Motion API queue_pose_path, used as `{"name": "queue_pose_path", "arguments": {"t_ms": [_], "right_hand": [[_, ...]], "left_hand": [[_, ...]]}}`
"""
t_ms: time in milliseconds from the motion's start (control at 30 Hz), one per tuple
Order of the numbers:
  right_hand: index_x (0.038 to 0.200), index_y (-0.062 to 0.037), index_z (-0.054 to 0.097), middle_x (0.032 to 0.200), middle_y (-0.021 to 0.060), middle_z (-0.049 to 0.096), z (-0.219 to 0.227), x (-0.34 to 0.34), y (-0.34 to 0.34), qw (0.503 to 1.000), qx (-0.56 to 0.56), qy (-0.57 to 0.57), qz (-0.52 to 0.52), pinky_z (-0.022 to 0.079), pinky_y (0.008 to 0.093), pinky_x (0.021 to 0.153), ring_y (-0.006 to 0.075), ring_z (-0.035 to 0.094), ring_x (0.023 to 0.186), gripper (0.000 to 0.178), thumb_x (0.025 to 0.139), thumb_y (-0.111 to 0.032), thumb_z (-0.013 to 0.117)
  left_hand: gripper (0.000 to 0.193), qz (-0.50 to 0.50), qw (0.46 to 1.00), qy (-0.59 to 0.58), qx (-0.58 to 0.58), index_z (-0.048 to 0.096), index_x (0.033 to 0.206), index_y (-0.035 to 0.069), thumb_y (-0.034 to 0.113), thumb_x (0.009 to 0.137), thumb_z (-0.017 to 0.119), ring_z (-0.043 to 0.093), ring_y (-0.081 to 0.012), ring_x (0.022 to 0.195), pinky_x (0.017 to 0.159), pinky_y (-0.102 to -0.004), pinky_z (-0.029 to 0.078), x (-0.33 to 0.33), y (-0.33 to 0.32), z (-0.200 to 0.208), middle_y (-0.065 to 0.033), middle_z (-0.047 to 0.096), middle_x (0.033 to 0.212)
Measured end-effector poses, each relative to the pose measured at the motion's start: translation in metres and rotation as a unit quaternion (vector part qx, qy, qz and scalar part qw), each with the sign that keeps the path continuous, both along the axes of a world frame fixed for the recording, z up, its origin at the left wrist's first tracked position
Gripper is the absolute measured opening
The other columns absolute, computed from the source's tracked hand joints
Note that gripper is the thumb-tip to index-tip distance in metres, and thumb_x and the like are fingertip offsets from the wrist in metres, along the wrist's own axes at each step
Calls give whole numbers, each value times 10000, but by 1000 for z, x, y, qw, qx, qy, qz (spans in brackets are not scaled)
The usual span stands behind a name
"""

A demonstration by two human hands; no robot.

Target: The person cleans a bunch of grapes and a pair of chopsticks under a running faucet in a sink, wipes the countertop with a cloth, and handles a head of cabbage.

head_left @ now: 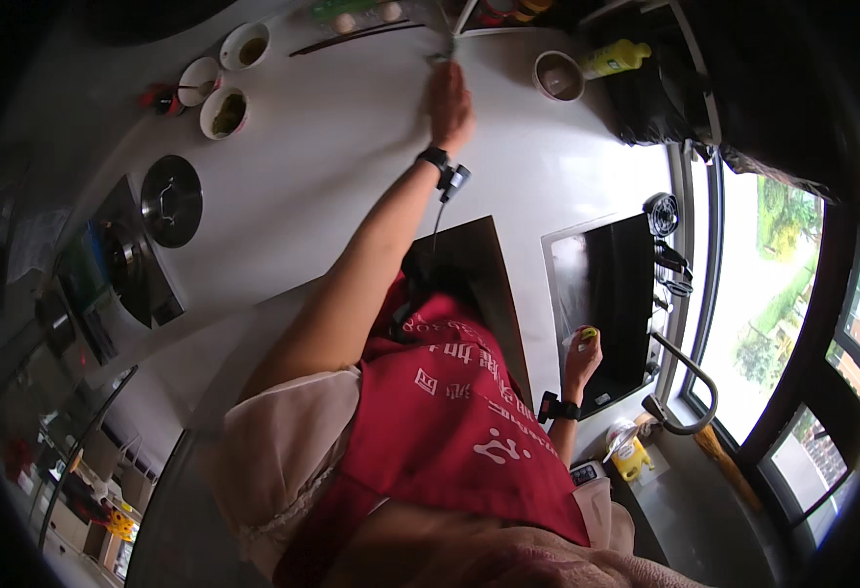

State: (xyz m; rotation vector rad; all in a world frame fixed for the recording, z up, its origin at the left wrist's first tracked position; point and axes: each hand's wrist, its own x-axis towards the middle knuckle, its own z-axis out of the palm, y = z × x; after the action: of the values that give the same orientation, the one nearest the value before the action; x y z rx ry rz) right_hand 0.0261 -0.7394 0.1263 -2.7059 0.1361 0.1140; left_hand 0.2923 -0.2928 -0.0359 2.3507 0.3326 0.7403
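My left hand [451, 110] reaches out over the white countertop [352, 127]. Its fingers are closed at a thin, greyish object near the far edge, too blurred to name. Close by lie a pair of dark chopsticks [357, 37] and two egg-like round things [366, 17]. Lower right, my right hand [583, 359] is closed round a small yellow-green piece [589, 334] whose kind I cannot make out. That hand is over the near edge of a dark rectangular area [606, 284] set in the counter.
Three small bowls [223, 114] and a metal lid [171, 201] stand at left. Another bowl [558, 75] sits beside a yellow bottle [616, 59] at far right. A curved tap [709, 392] rises near the window [758, 284]. A yellow container [630, 458] stands below the tap.
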Motion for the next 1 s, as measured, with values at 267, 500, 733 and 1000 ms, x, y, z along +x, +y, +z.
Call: {"name": "queue_pose_path", "arguments": {"t_ms": [267, 500, 733, 1000], "right_hand": [[944, -21, 611, 839, 171, 656, 6, 1, -12, 998, -21, 14, 49, 517, 406, 694, 371, 659, 790, 68, 919, -85, 609], [981, -39, 622, 879, 180, 663, -18, 29, -12, 1000, 9, 3, 9, 510, 438, 712, 379, 652, 814, 89, 917, -103, 618], [1019, -56, 656, 1017, 137, 686, -40, 57, 11, 995, 23, -70, 70, 519, 401, 861, 325, 656, 988, 118, 905, -43, 630], [1017, -102, 718, 977, 107, 606, -22, 60, 31, 994, 26, -102, 24, 518, 350, 773, 262, 647, 928, 140, 879, -79, 711]], "left_hand": [[353, -362, 915, 32, -173, 631, 1248, 89, 2, 936, 491, 582, -256, 1216, 1079, -365, 426, -67, -191, -12, -97, 652, 1261], [370, -189, 925, -35, -329, 581, 1317, 56, 114, 998, 403, 535, -265, 1264, 1114, -397, 362, -155, -12, 72, -134, 615, 1318], [480, 395, 916, 43, -53, 481, 1374, -46, 8, 897, 489, 473, -383, 1309, 1123, -474, 362, -411, 255, 20, -245, 495, 1406], [523, 194, 973, 54, 113, 480, 1384, -24, -74, 866, 422, 413, -379, 1373, 1186, -480, 277, -198, 146, -25, -230, 483, 1435]]}}
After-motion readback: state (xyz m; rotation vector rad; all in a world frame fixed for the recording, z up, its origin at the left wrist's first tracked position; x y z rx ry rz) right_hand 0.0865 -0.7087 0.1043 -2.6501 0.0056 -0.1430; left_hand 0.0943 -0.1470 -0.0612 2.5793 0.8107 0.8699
